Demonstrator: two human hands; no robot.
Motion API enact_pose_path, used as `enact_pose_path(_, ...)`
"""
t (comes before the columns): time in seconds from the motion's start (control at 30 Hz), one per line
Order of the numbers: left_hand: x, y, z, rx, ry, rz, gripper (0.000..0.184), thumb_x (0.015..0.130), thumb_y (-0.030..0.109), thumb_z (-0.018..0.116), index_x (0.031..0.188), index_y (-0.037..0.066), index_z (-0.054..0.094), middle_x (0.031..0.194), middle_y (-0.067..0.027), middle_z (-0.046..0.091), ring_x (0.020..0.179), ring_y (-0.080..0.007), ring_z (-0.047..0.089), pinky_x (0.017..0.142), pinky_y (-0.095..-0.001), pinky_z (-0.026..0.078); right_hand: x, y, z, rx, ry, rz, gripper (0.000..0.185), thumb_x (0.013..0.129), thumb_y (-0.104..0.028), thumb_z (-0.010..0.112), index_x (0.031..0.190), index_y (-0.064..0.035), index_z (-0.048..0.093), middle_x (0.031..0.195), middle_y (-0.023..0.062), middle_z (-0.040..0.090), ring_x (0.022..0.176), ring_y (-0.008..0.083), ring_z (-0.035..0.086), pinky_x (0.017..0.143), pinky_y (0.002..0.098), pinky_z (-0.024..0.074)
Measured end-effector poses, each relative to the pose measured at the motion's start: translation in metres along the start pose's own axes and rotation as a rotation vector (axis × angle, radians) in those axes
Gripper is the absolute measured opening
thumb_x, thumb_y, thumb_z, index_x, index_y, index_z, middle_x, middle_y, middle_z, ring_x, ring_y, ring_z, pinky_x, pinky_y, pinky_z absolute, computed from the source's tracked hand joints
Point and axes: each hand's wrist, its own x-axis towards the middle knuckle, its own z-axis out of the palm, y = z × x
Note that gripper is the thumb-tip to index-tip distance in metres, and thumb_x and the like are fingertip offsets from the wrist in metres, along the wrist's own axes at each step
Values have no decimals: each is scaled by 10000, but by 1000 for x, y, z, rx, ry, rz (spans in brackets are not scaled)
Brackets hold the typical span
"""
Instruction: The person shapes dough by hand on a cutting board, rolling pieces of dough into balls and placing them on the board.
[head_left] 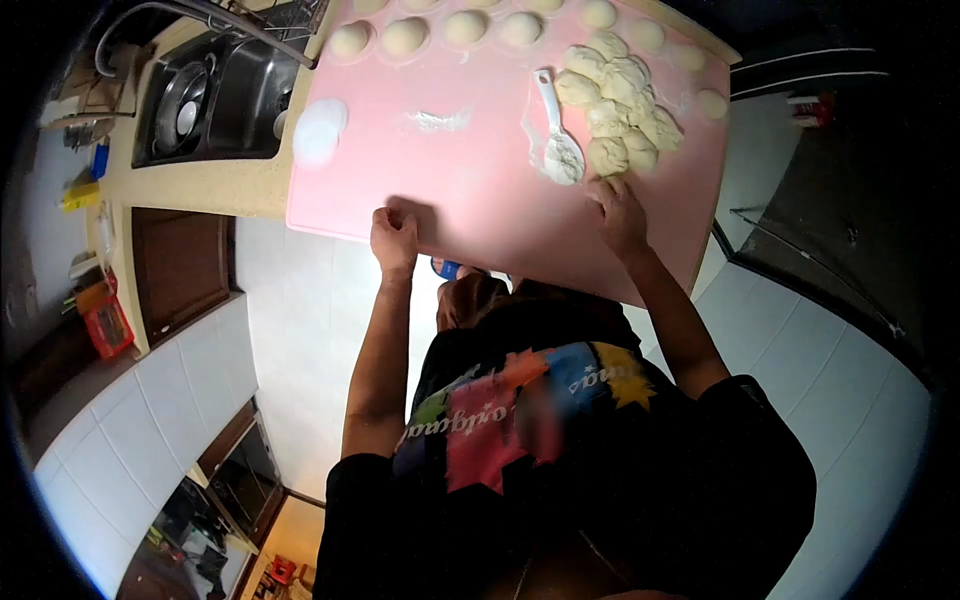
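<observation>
My left hand is at the near edge of the pink work mat, its fingers curled in; whether anything is inside them is hidden. Over to the right, my right hand has bent fingers close against the lower end of a pile of dough pieces; what lies under the fingertips cannot be made out. Beside the pile, a white spoon lies with flour in its bowl. A smear of flour marks the middle of the mat.
Rounded dough balls line the far side of the mat, and a few more, such as one ball, sit along the right. A white round patch is at the left edge. A sink with a metal pan adjoins the table.
</observation>
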Motion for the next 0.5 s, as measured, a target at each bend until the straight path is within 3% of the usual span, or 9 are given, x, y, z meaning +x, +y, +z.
enact_pose_path(0.07, 0, 1, 0, 11, -2, 9, 324, 830, 158, 688, 1073, -46, 621, 961, -183, 700, 893, -339, 683, 829, -417, 539, -3, -2, -1, -11, -85, 78, 390, 875, -92, 649, 1260, -61, 604, 1284, 200, 567, 1118, 406, 610, 907, 482, 520)
enact_pose_path(0.13, -2, 1, -1, -19, -17, 6, 302, 832, 156, 682, 1053, -41, 621, 959, -179, 700, 882, -333, 683, 824, -415, 539, 0, -6, -6, 111, 188, 137, 392, 880, -163, 701, 1255, -101, 605, 1305, 182, 516, 1143, 370, 592, 932, 439, 513)
enact_pose_path(0.27, -1, 2, 1, -19, 7, 14, 283, 832, 151, 676, 1039, -33, 620, 944, -170, 697, 867, -319, 683, 815, -410, 540, 38, -14, -19, -74, 87, 114, 415, 858, -168, 723, 1247, -90, 601, 1337, 203, 483, 1171, 380, 572, 940, 444, 509)
enact_pose_path(0.37, -3, 4, 0, 23, 8, -9, 275, 833, 147, 672, 1036, -31, 621, 934, -165, 696, 863, -316, 682, 812, -409, 540, 41, -4, -12, -150, 65, 64, 395, 846, -152, 724, 1213, -72, 600, 1275, 192, 510, 1152, 391, 573, 932, 448, 509)
enact_pose_path(0.47, -2, 2, 1, 44, 6, 24, 274, 834, 142, 670, 1040, -30, 618, 939, -165, 695, 862, -327, 680, 815, -411, 541, 20, 23, -7, -73, 169, 31, 342, 850, -144, 707, 1156, -45, 592, 1152, 150, 554, 1033, 321, 616, 872, 404, 521)
enact_pose_path(0.5, -2, 5, 0, 49, 5, 9, 278, 834, 142, 670, 1045, -32, 616, 948, -172, 695, 868, -338, 680, 820, -417, 540, 9, 38, -5, 96, 208, 113, 313, 855, -139, 693, 1132, -43, 585, 1084, 124, 561, 964, 277, 612, 818, 384, 523)
